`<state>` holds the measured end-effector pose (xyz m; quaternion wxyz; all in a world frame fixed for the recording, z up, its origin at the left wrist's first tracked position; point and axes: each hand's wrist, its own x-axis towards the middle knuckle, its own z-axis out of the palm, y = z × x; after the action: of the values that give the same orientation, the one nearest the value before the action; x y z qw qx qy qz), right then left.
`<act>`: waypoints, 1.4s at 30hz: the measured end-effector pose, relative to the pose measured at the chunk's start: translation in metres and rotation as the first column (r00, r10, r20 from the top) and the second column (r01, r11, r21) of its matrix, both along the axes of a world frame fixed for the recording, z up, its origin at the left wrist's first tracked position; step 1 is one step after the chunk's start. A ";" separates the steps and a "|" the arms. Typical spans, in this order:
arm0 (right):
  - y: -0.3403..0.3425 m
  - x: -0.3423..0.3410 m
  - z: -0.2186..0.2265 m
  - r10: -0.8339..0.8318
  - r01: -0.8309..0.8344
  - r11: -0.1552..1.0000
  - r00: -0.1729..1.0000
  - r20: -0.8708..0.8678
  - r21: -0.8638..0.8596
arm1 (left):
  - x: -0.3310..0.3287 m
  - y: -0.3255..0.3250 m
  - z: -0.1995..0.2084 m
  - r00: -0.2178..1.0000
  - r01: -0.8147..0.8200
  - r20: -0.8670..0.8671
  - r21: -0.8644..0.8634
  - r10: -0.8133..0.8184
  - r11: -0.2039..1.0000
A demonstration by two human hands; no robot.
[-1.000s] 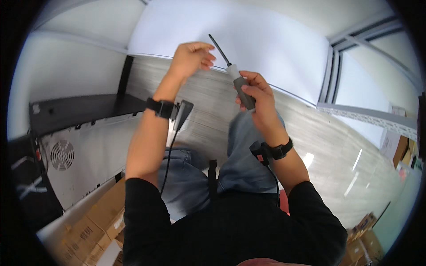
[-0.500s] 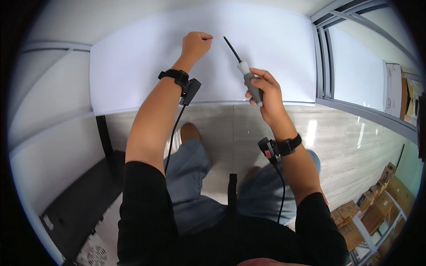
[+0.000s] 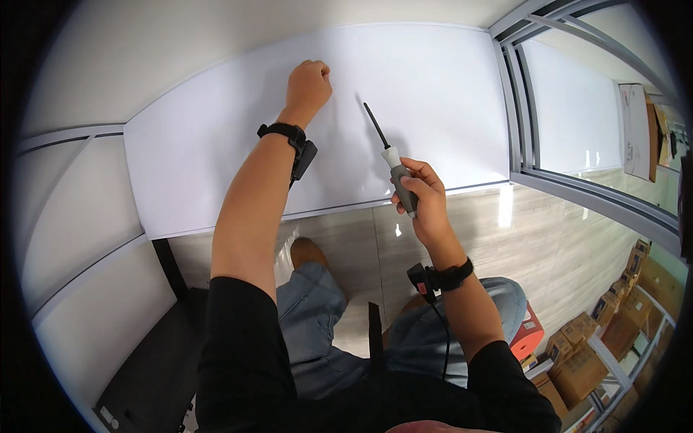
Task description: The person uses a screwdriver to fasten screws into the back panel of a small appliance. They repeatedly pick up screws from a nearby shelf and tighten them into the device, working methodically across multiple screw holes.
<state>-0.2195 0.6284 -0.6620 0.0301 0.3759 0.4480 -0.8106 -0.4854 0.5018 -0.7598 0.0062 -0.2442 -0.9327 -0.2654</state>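
My right hand [image 3: 429,204] grips a screwdriver [image 3: 390,156] by its grey handle, near the front edge of the white table [image 3: 216,144]. Its white collar and thin dark shaft point up and away, tip toward the middle of the tabletop. Farther off and to the left, my left hand [image 3: 309,89] is closed over the table, fingers curled together. Whatever may be in that fist is hidden. The screwdriver's tip stays apart from the left hand.
A grey metal frame [image 3: 521,108] borders the table on the right, with a carton [image 3: 638,133] past it. Stacked brown boxes [image 3: 581,372] are at lower right near a red round object [image 3: 528,338]. A black surface [image 3: 155,361] lies at lower left.
My right hand and the screwdriver have come nearer to me. My left hand has turned, so its fingertips are less visible. The whole view has shifted, with the table lower in it.
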 end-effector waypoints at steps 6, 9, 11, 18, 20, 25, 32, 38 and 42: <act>-0.001 0.006 -0.002 -0.005 0.005 1.000 1.000 -0.010 -0.006 | 0.005 0.000 -0.004 0.999 -0.033 0.044 0.064 0.031 0.997; -0.002 0.013 0.002 -0.007 0.007 1.000 1.000 -0.016 0.005 | 0.012 -0.004 -0.003 0.996 -0.058 0.073 0.091 0.051 0.994; -0.003 0.020 0.007 -0.003 0.003 1.000 1.000 -0.013 0.018 | 0.022 -0.009 0.000 0.990 -0.096 0.109 0.091 0.086 0.991; -0.006 0.028 0.054 0.206 -0.205 0.979 0.973 -0.105 0.025 | 0.070 -0.062 0.048 0.853 -0.402 0.454 0.256 0.258 0.879; -0.008 0.030 0.063 0.290 -0.291 0.956 0.941 -0.173 0.017 | 0.104 -0.061 0.101 0.656 -0.597 0.750 0.446 0.086 0.667; -0.060 0.045 0.111 0.528 -0.569 0.822 0.766 -0.366 -0.004 | 0.210 -0.130 0.232 0.620 -0.737 0.785 0.576 0.014 0.353; 0.015 0.073 0.107 0.671 -0.840 0.543 0.437 -0.599 -0.004 | 0.331 -0.075 0.263 0.695 -0.708 0.655 0.695 0.297 0.123; -0.068 0.087 0.140 0.755 -0.908 0.409 0.285 -0.590 0.086 | 0.370 -0.154 0.264 0.783 -0.532 0.535 0.840 0.318 -0.104; -0.083 0.093 0.131 0.750 -0.912 0.386 0.225 -0.623 0.136 | 0.375 -0.161 0.249 0.806 -0.444 0.475 0.880 0.353 -0.169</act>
<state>-0.1263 0.5451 -0.5308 0.3685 -0.2086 0.4522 -0.7850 -0.1108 0.3405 -0.5112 0.2263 0.1446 -0.4906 -0.8290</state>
